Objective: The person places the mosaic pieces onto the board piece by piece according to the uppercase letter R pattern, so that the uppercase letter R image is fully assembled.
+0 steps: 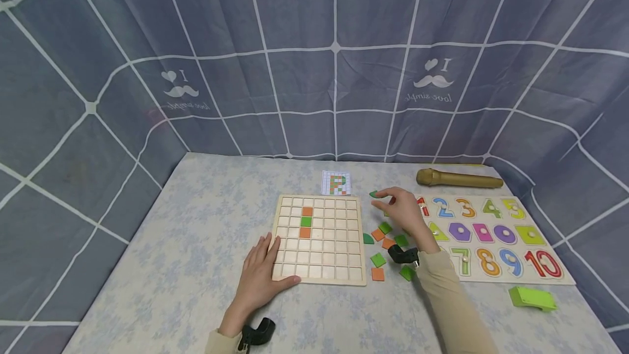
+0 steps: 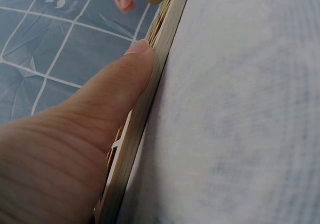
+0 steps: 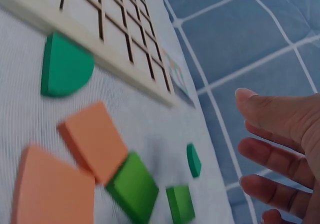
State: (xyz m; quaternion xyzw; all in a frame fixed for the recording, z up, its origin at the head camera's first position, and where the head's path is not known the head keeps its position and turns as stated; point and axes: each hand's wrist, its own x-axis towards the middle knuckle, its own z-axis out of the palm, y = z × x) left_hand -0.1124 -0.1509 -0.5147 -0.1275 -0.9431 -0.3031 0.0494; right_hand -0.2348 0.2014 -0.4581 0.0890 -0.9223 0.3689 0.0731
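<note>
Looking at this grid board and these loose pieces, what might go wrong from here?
The left hand touches the wooden grid board, so a push might shift it. A green square tile and an orange square tile lie nearly touching; the right hand might nudge one while reaching for the other.

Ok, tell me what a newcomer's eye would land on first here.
Probably the bright number puzzle on the right of the table. Then the wooden board in the middle, with three orange and green tiles in a column. The left hand rests at its near left corner; the right hand hovers near loose tiles beside it.
</note>
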